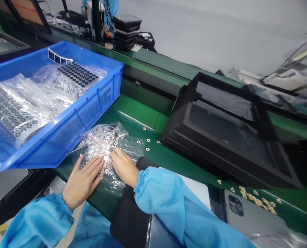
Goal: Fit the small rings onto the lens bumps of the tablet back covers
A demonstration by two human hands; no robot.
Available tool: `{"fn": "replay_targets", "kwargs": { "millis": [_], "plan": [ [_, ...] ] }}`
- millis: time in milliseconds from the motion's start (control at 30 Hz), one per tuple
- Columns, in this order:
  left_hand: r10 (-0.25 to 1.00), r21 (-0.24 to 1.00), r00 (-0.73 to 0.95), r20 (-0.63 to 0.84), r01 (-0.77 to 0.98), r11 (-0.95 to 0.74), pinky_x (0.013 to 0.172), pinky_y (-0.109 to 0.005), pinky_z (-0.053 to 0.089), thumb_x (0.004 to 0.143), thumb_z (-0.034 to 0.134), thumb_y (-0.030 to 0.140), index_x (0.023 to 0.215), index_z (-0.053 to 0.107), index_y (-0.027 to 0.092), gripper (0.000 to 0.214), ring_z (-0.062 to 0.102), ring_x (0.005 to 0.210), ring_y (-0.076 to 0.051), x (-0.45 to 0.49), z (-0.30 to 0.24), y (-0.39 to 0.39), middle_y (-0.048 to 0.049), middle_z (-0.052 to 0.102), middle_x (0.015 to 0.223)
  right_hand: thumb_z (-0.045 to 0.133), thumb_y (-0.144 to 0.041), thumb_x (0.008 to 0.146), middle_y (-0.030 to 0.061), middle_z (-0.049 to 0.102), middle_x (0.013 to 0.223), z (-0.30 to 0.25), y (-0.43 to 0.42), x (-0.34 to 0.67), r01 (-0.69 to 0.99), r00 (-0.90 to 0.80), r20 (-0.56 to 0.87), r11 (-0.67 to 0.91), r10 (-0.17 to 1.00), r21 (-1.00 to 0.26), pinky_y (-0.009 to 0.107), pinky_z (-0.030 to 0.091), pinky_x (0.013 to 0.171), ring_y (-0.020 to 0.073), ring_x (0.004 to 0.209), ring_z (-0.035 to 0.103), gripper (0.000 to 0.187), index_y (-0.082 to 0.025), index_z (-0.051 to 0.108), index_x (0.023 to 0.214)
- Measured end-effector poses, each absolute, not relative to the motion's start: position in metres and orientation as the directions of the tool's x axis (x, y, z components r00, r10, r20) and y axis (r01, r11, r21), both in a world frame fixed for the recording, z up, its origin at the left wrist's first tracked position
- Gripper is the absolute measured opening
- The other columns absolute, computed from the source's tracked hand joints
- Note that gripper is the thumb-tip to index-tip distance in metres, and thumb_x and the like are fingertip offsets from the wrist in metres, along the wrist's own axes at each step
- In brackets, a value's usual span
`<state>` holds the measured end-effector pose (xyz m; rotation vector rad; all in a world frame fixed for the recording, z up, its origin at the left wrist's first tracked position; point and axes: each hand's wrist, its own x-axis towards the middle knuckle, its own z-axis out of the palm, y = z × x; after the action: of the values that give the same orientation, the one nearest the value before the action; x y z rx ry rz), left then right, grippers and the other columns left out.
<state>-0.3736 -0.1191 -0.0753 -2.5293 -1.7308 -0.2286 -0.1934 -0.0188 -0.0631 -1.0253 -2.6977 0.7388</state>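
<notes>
My left hand point(84, 179) lies flat with its fingers stretched out, fingertips on a clear plastic bag point(98, 136) of small parts. Close beside it, my right hand point(124, 167) is closed, its fingers curled down at the small ring-shaped parts point(107, 168); what its fingertips pinch, if anything, is hidden. Under the bag and both hands spreads a sheet of bubble wrap point(134, 148). A few loose gold-coloured rings with small tabs point(147, 149) are scattered on the green bench just beyond my right hand.
A blue bin point(91, 110) with bagged black rings point(78, 74) stands at left. Black framed trays point(231, 131) are stacked at right. Near my right forearm are a black pad point(129, 213), a grey phone point(254, 213) and more gold rings point(257, 199). Another person point(113, 8) is behind the bench.
</notes>
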Motion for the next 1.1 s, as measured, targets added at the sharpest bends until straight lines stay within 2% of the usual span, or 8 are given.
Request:
{"fn": "replay_targets", "kwargs": {
  "millis": [133,300,433,567,667,833,933,1100],
  "plan": [
    [0.918,0.033,0.356,0.177,0.930,-0.367,0.115,-0.052,0.009,0.095,0.046,0.036,0.137,0.044,0.022,0.045,0.051,0.126,-0.026,-0.374,-0.072,-0.116,-0.0066,0.051,0.141,0.048,-0.007,0.088,0.0094,0.054,0.104,-0.055,-0.014,-0.197,0.605,-0.743,-0.070,0.622,0.666,-0.497,0.034,0.047,0.077,0.0232,0.093,0.057,0.014,-0.019,0.052,0.094],
    [0.933,0.027,0.270,0.238,0.958,-0.284,0.103,-0.048,0.030,0.095,0.045,0.031,0.111,0.062,0.019,0.026,0.060,0.110,-0.026,-0.358,-0.066,-0.104,-0.0074,0.067,0.119,0.055,-0.011,0.086,0.0050,0.056,0.096,-0.049,0.000,-0.206,0.632,-0.743,-0.151,0.609,0.653,-0.479,0.029,0.044,0.068,0.0182,0.078,0.058,0.010,-0.020,0.056,0.089],
    [0.938,0.028,0.226,0.261,0.970,-0.242,0.098,-0.047,0.035,0.093,0.050,0.028,0.099,0.063,0.016,0.019,0.061,0.101,-0.025,-0.351,-0.067,-0.098,-0.0074,0.068,0.109,0.053,-0.009,0.087,0.0054,0.056,0.097,-0.049,0.001,-0.207,0.635,-0.751,-0.167,0.631,0.638,-0.445,0.028,0.044,0.069,0.0177,0.080,0.058,0.010,-0.019,0.056,0.088],
    [0.945,0.027,0.213,0.249,0.974,-0.227,0.100,-0.048,0.033,0.092,0.052,0.027,0.110,0.061,0.016,0.023,0.058,0.105,-0.026,-0.349,-0.068,-0.099,-0.0085,0.066,0.112,0.048,-0.006,0.088,0.0083,0.054,0.107,-0.052,-0.011,-0.202,0.631,-0.754,-0.123,0.660,0.645,-0.409,0.031,0.046,0.076,0.0208,0.094,0.057,0.018,-0.017,0.054,0.100],
    [0.955,0.018,0.207,0.211,0.976,-0.215,0.094,-0.046,0.038,0.089,0.055,0.025,0.121,0.057,0.017,0.033,0.056,0.105,-0.028,-0.347,-0.065,-0.099,-0.0103,0.063,0.116,0.046,-0.007,0.090,0.0096,0.053,0.112,-0.053,-0.017,-0.200,0.621,-0.763,-0.095,0.683,0.640,-0.385,0.033,0.047,0.077,0.0234,0.102,0.053,0.017,-0.017,0.054,0.101],
    [0.969,0.031,0.205,0.140,0.977,-0.211,0.081,-0.041,0.043,0.084,0.062,0.027,0.121,0.058,0.019,0.038,0.055,0.098,-0.027,-0.346,-0.059,-0.094,-0.0092,0.061,0.113,0.052,-0.014,0.090,0.0083,0.055,0.106,-0.049,-0.006,-0.206,0.636,-0.754,-0.114,0.673,0.647,-0.378,0.033,0.047,0.077,0.0234,0.101,0.052,0.008,-0.018,0.057,0.095],
    [0.972,0.053,0.200,0.125,0.977,-0.208,0.081,-0.038,0.043,0.084,0.063,0.028,0.121,0.057,0.021,0.038,0.054,0.099,-0.026,-0.348,-0.058,-0.093,-0.0080,0.060,0.112,0.055,-0.017,0.090,0.0064,0.057,0.100,-0.048,0.000,-0.206,0.635,-0.756,-0.142,0.663,0.639,-0.397,0.030,0.046,0.076,0.0203,0.095,0.054,0.004,-0.018,0.058,0.089],
    [0.976,0.091,0.181,0.124,0.977,-0.192,0.084,-0.039,0.042,0.084,0.064,0.029,0.120,0.057,0.022,0.038,0.053,0.102,-0.026,-0.350,-0.062,-0.093,-0.0078,0.059,0.113,0.055,-0.017,0.091,0.0079,0.056,0.110,-0.048,-0.008,-0.198,0.633,-0.750,-0.108,0.661,0.653,-0.403,0.031,0.046,0.081,0.0217,0.105,0.051,0.008,-0.018,0.057,0.099]
  ]
}}
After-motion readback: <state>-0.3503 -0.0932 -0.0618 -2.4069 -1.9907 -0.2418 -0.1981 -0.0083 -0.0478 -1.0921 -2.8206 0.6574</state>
